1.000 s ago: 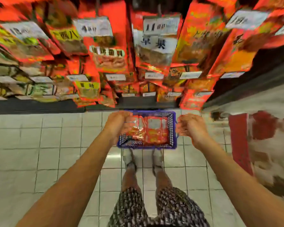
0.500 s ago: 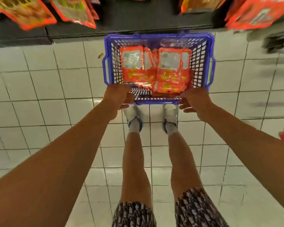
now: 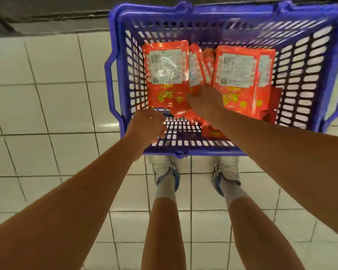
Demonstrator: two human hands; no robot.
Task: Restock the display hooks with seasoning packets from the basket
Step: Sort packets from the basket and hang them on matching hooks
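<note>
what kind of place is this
Most likely a shop aisle during restocking. A blue plastic shopping basket sits on a white tiled floor, holding many identical red seasoning packets, with the dark base of a shelf unit just beyond it.

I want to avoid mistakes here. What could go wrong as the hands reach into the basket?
1. The packets lie overlapped and glossy, so the right hand may pull several or let one slip.
2. The left hand is at the basket near corner; pressing there might tip or slide it on the smooth tiles.
</note>
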